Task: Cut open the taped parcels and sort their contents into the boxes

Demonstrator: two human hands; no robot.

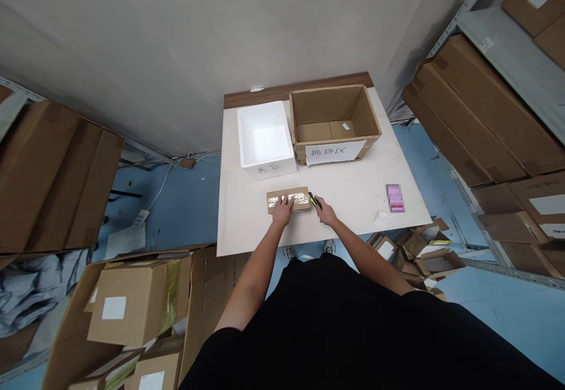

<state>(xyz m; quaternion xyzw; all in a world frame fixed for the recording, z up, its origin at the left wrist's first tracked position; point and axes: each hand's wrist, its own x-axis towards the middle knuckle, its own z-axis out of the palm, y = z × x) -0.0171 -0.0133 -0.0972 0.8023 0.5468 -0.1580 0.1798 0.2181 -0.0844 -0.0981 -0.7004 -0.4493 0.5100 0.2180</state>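
A small flat cardboard box, sealed with shiny clear tape, lies on the white table in front of me. My left hand rests on top of the box with its fingers laid flat. My right hand is closed round a yellow and black utility knife, whose tip is at the box's right end.
Behind the small box stand a white foam box and an open brown carton with a paper label. A pink item lies at the table's right. Cartons fill the shelves on both sides and the floor at left.
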